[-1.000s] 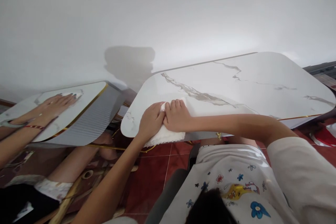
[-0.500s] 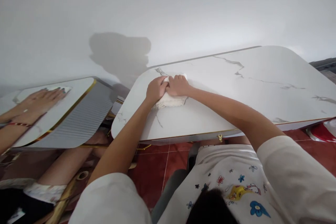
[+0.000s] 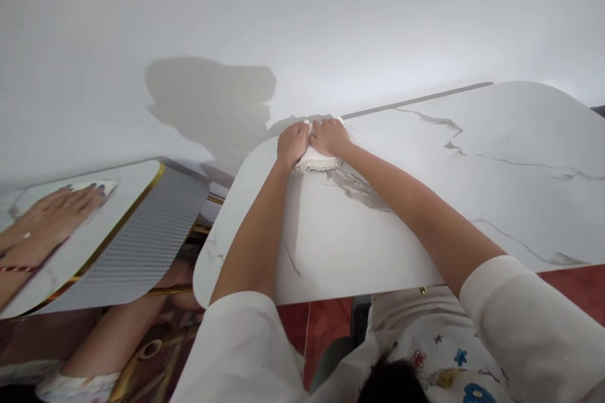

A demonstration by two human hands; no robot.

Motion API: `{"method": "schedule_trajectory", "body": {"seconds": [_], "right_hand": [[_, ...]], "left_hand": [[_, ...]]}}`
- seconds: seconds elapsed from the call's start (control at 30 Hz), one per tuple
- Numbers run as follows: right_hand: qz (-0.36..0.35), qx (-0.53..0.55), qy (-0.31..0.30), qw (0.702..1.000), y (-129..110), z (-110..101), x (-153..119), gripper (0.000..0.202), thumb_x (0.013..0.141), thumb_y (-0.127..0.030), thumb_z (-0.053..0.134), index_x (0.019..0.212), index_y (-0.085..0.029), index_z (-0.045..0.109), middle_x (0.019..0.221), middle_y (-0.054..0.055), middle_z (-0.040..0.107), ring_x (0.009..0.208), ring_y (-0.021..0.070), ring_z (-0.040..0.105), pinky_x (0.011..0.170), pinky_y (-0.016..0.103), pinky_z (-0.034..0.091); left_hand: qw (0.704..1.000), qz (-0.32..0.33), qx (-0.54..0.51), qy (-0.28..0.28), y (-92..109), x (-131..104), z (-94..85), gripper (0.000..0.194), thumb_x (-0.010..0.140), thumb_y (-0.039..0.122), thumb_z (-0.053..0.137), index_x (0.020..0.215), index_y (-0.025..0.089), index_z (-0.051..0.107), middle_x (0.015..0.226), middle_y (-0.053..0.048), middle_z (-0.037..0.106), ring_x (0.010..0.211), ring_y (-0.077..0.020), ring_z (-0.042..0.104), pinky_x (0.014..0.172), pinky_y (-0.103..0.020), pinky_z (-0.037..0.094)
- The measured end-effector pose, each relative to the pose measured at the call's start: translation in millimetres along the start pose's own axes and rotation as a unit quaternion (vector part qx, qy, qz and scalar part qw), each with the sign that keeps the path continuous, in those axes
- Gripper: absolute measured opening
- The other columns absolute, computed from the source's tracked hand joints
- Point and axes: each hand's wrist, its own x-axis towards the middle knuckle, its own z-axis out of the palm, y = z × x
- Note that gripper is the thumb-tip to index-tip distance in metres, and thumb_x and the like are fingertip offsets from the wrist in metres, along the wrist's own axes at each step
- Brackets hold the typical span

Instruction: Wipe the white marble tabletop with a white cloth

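A folded white cloth (image 3: pixel 316 161) lies flat on the white marble-patterned tabletop (image 3: pixel 331 245), close to its far edge by the wall. My left hand (image 3: pixel 293 141) presses on the cloth's left part with fingers curled over it. Beside it, my right hand (image 3: pixel 329 136) grips the cloth's right part, its thumb near the left hand. Both arms reach nearly straight forward. Most of the cloth's far side is hidden under my fingers.
At left, another person's hands (image 3: pixel 66 208) rest on a white cloth (image 3: pixel 111 186) on a second marble-patterned table (image 3: pixel 137 179) with gold trim. A gap separates the two tables. A grey-white wall (image 3: pixel 378 25) stands behind. Red floor tiles (image 3: pixel 326 321) show below.
Both my hands and the cloth have moved farther away across the tabletop, toward the wall. The view has leaned forward, and grey veining now shows nearer than the cloth.
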Motion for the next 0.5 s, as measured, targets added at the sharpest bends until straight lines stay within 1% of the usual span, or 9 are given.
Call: {"method": "schedule_trajectory", "body": {"seconds": [0.13, 0.27, 0.37, 0.5], "right_hand": [[0.012, 0.006, -0.003, 1.000, 2.5, 0.8, 16.1, 0.045, 0.099, -0.031, 0.034, 0.130, -0.005, 0.055, 0.134, 0.023, 0.059, 0.129, 0.0350, 0.050, 0.108, 0.049, 0.033], [0.015, -0.006, -0.008, 1.000, 3.4, 0.0, 21.4, 0.045, 0.099, -0.028, 0.033, 0.131, -0.005, 0.054, 0.133, 0.023, 0.060, 0.128, 0.0349, 0.051, 0.107, 0.047, 0.034], [0.003, -0.018, -0.014, 1.000, 14.2, -2.4, 18.9, 0.046, 0.099, -0.028, 0.034, 0.135, -0.004, 0.051, 0.135, 0.023, 0.059, 0.129, 0.0355, 0.050, 0.107, 0.047, 0.034], [0.007, -0.040, -0.015, 0.999, 44.9, -12.7, 8.9, 0.051, 0.101, -0.032, 0.031, 0.139, -0.003, 0.048, 0.136, 0.024, 0.059, 0.129, 0.0356, 0.051, 0.108, 0.047, 0.034]], "left_hand": [[1.000, -0.010, 0.001, 0.010, -7.8, 19.4, 4.8, 0.050, 0.101, 0.039, 0.022, 0.106, 0.020, 0.068, 0.121, -0.013, 0.070, 0.124, -0.0340, 0.058, 0.105, -0.046, 0.042], [1.000, -0.012, 0.025, 0.014, -7.8, 25.9, 7.4, 0.046, 0.100, 0.038, 0.026, 0.099, 0.020, 0.068, 0.115, -0.012, 0.072, 0.116, -0.0332, 0.061, 0.100, -0.045, 0.044], [0.999, -0.013, 0.034, 0.016, 5.1, 24.8, 11.2, 0.045, 0.101, 0.037, 0.026, 0.100, 0.019, 0.067, 0.116, -0.011, 0.071, 0.115, -0.0309, 0.061, 0.100, -0.042, 0.044], [0.999, -0.003, 0.032, 0.008, 39.9, 26.4, 21.6, 0.045, 0.104, 0.039, 0.025, 0.102, 0.019, 0.065, 0.117, -0.010, 0.071, 0.115, -0.0270, 0.060, 0.100, -0.037, 0.041]]}}
